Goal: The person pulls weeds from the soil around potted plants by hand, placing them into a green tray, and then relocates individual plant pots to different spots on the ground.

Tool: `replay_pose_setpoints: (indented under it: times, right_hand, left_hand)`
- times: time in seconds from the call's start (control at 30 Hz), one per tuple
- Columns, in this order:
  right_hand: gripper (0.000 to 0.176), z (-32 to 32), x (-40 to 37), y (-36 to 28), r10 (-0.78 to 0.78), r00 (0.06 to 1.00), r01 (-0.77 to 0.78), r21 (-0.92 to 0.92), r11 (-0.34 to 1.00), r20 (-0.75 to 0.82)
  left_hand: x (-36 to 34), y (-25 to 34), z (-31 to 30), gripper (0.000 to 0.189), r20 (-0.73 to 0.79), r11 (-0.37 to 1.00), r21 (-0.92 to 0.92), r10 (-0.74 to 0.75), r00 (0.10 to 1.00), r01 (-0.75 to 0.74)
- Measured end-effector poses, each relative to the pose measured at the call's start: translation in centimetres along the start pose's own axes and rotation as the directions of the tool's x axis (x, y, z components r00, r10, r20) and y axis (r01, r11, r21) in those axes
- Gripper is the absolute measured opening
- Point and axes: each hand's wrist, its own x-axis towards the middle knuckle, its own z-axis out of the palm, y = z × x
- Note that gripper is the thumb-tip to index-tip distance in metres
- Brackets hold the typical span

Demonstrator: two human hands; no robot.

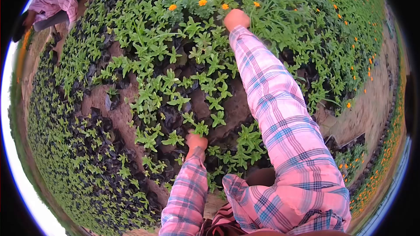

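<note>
My left hand (pixel 196 142) is low among the potted seedlings, its fingers curled at the base of a small green seedling (pixel 201 128). The black plastic grow bag under that plant is mostly hidden. Far out in front, my right hand (pixel 237 19) reaches into dense greenery beside an orange marigold flower (pixel 225 6). From behind it looks closed, but leaves and the back of the hand cover the fingertips, so what it grips cannot be seen.
Rows of leafy seedlings in black bags (pixel 170 118) surround both arms. Bare soil (pixel 124 100) shows between rows. Marigolds (pixel 339 16) grow at the right, along a dirt path (pixel 363 109). At the upper left, another person (pixel 52 0) in a pink shirt bends over.
</note>
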Motion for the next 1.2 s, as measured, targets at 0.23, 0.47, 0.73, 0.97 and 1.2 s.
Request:
replay_pose_setpoints:
  times: [0.23,0.47,0.73,0.97,1.2]
  right_hand:
    - [0.017,0.3,-4.1,2.6,0.031,0.961,0.072,0.357,0.931,-0.275]
    - [0.025,-4.3,-1.6,4.9,-0.002,0.965,0.122,0.445,0.887,-0.262]
    - [0.015,-2.8,-2.3,2.8,-0.122,0.99,0.109,0.16,0.981,0.073]
    - [0.015,-0.7,-1.1,1.5,-0.016,0.996,0.003,0.147,0.989,0.087]
    - [0.016,-0.1,-3.6,3.5,-0.144,0.929,0.223,0.207,0.953,-0.34]
  left_hand:
    - [-0.4,0.9,-1.4,0.05,0.049,1.0,0.018,0.009,0.999,-0.01]
    - [1.2,-1.1,-0.3,0.043,0.097,0.995,0.095,0.019,0.995,-0.028]
    - [0.3,-0.5,-0.5,0.028,-0.133,0.976,0.143,0.185,0.974,-0.166]
    - [0.3,-0.5,-0.6,0.045,0.074,0.991,0.123,0.038,0.996,-0.047]
    - [0.0,-0.1,-1.0,0.045,0.043,0.997,0.062,0.033,0.999,-0.035]
